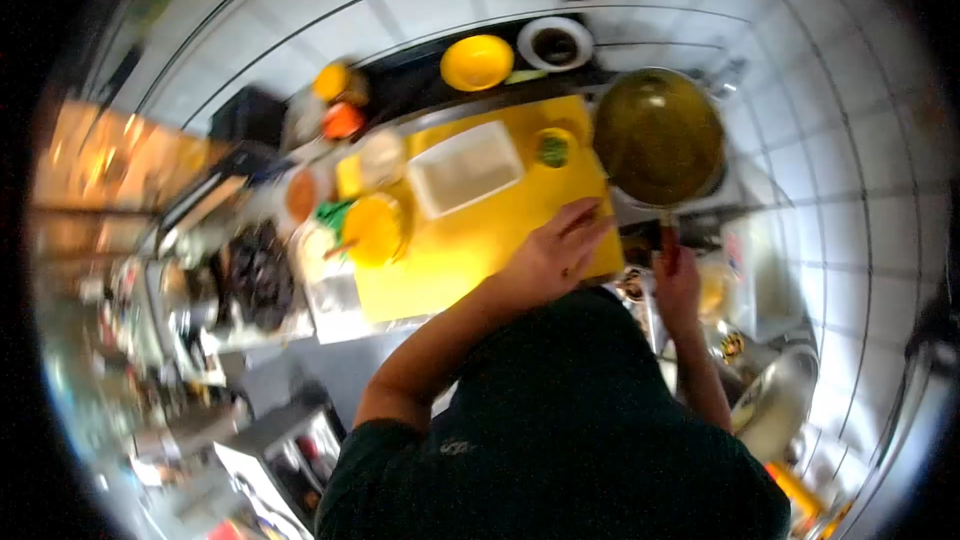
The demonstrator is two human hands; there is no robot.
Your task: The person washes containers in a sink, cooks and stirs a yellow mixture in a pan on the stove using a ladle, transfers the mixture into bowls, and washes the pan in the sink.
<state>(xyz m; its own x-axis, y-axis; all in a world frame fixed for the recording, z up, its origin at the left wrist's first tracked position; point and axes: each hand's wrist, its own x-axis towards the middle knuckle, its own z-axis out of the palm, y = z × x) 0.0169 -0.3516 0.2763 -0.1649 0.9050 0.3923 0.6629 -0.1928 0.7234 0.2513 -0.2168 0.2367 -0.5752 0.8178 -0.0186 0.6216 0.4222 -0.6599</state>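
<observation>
My right hand (678, 285) is wrapped round the handle (668, 233) of a large round frying pan (658, 135), which sits at the back right with a dark, shiny greenish-brown inside. My left hand (560, 252) hovers over or rests on the right edge of a yellow cutting board (470, 270); which of the two I cannot tell. Its fingers stretch toward the pan, slightly apart, with nothing visible in them. On the board near it stands a small yellow bowl (553, 148) with something chopped and green inside. A white rectangular tray (466, 170) lies further left.
A yellow bowl (477, 62) and a white bowl with dark contents (555, 44) stand behind the board. To its left are another yellow container (373, 230), a tub with reddish-brown contents (303, 195) and a black plastic bag (258, 275). A tiled wall (850, 160) bounds the right side.
</observation>
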